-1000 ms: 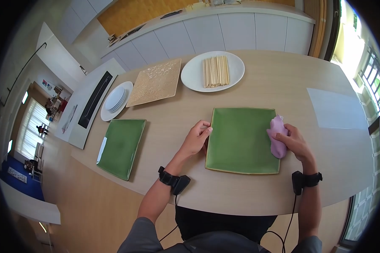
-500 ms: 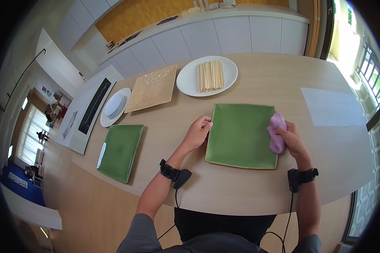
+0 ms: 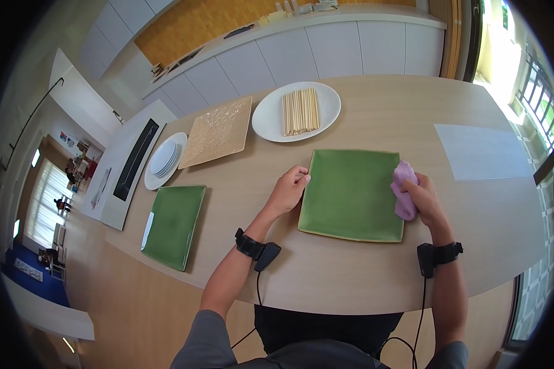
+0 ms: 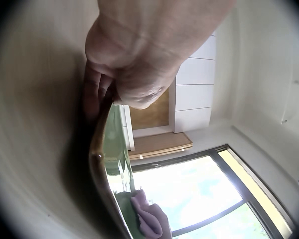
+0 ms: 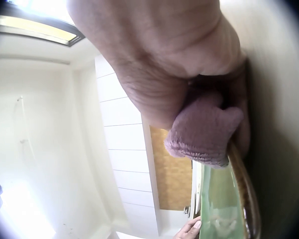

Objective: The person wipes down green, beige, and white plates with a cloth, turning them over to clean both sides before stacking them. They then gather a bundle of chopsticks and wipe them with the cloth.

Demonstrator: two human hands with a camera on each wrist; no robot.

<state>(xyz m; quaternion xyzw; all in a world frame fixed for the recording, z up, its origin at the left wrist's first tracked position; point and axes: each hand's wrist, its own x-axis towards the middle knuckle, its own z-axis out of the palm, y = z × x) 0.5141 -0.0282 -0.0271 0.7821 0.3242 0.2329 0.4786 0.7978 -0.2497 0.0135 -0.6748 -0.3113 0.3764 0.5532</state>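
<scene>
A square green plate [image 3: 351, 197] with a brown rim is held between both hands above the table. My left hand [image 3: 289, 190] pinches its left edge, thumb on top and fingers beneath, as the left wrist view shows. At the right edge, my right hand [image 3: 424, 198] grips a bunched purple cloth [image 3: 404, 195] that folds over the rim. In the right wrist view the cloth [image 5: 204, 132] sits between the hand and the plate's brown edge [image 5: 246, 194].
Another green plate [image 3: 175, 224] lies at the left. Farther back are a stack of small white plates [image 3: 165, 158], a beige patterned square plate [image 3: 218, 132] and a white oval plate [image 3: 264, 117] bearing pale sticks [image 3: 300, 112]. A translucent sheet [image 3: 483, 152] lies at the right.
The right hand and the cloth have moved slightly up along the plate's right edge, and the cloth looks more bunched. The left hand keeps its hold on the left edge.
</scene>
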